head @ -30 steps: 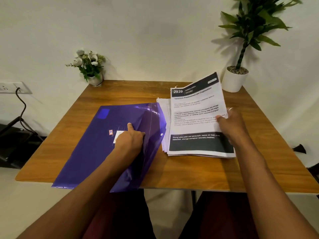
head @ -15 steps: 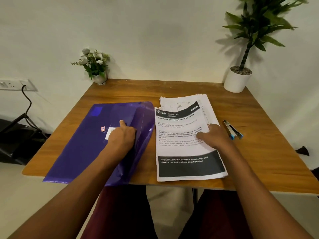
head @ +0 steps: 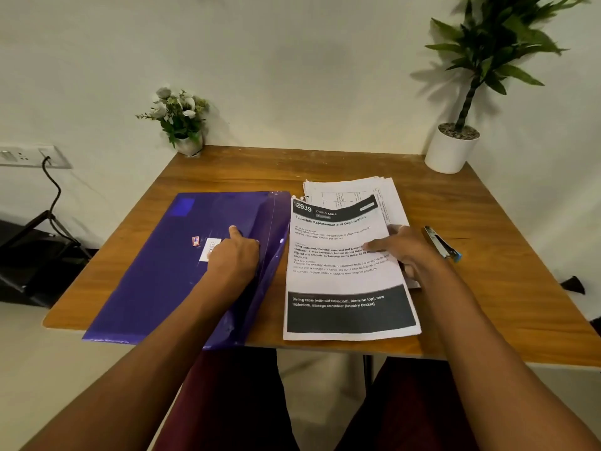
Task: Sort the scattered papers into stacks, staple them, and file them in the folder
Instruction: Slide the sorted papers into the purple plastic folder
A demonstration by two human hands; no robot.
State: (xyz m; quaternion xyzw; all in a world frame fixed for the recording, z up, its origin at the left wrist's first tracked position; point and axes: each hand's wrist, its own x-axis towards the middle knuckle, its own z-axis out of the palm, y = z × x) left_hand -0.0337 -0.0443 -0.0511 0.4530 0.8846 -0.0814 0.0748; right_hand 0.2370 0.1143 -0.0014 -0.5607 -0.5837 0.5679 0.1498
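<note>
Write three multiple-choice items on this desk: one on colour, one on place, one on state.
1. The folder is: A red; B green; C purple.
2. The stapler lies: A right of the papers; B on the folder; C under the papers.
3. The left hand: A holds the stapler; B grips the folder's flap; C hangs idle.
C, its plastic shows purple; A, it sits on the table beyond the right hand; B, thumb on top, fingers curled round the flap.

The plant (head: 497, 37) runs off the top edge; the top sheet (head: 341, 278) covers most of the stack (head: 351, 190) (its small print too blurred to read).
</note>
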